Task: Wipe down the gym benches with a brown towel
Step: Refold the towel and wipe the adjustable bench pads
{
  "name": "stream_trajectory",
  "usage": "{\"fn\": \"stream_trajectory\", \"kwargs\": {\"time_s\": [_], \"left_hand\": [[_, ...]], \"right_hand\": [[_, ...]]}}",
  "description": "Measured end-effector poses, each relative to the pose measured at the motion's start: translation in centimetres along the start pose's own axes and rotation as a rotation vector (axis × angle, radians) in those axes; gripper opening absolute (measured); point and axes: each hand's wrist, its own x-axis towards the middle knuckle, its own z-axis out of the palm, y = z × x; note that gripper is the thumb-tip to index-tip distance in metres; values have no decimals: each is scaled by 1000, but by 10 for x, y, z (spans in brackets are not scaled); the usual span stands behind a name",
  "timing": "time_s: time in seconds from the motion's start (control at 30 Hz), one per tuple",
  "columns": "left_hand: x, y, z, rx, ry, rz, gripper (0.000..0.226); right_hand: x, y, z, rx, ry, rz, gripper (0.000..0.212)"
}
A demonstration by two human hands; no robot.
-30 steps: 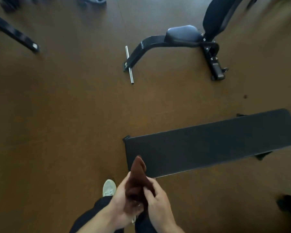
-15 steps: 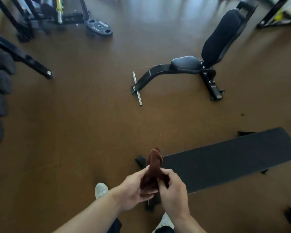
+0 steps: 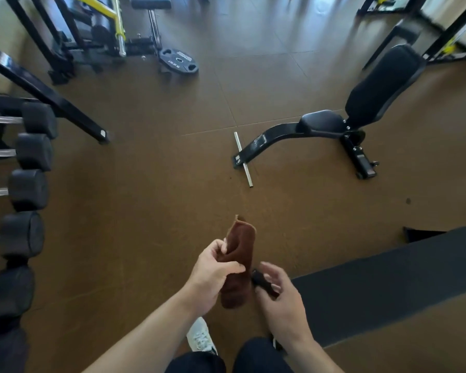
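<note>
A folded brown towel (image 3: 239,262) stands upright in my left hand (image 3: 213,275), whose fingers pinch it around the middle. My right hand (image 3: 281,300) hovers just to the right of the towel with fingers spread, not touching it. A flat black bench pad (image 3: 393,284) runs from beside my right hand toward the right edge. Farther off, an adjustable black bench (image 3: 361,114) with a raised backrest stands at the upper right.
A dumbbell rack (image 3: 22,184) lines the left edge. A weight plate (image 3: 178,60) lies on the brown floor at the top, by a yellow-barred rack (image 3: 97,25). A short metal bar (image 3: 243,158) crosses the adjustable bench's foot. My white shoe (image 3: 201,337) is below.
My right hand has let go of the towel and moved slightly right; only the left hand holds it. The view has tilted up, showing more of the gym.
</note>
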Motion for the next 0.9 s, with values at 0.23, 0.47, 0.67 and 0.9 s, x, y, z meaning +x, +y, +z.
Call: {"fn": "stream_trajectory", "kwargs": {"time_s": [0.23,0.47,0.67,0.9], "left_hand": [[-6,42,-15,222,-176,135,77],[8,71,-33,64,-224,-18,61],[36,86,-28,186,-147,32,42],[95,117,1,209,-107,-60,22]], "right_hand": [[48,-61,0,201,-93,-111,52],[63,-93,15,247,-44,-275,14],[83,-97,16,310,11,-274,14],[144,-96,1,332,45,-246,13]]}}
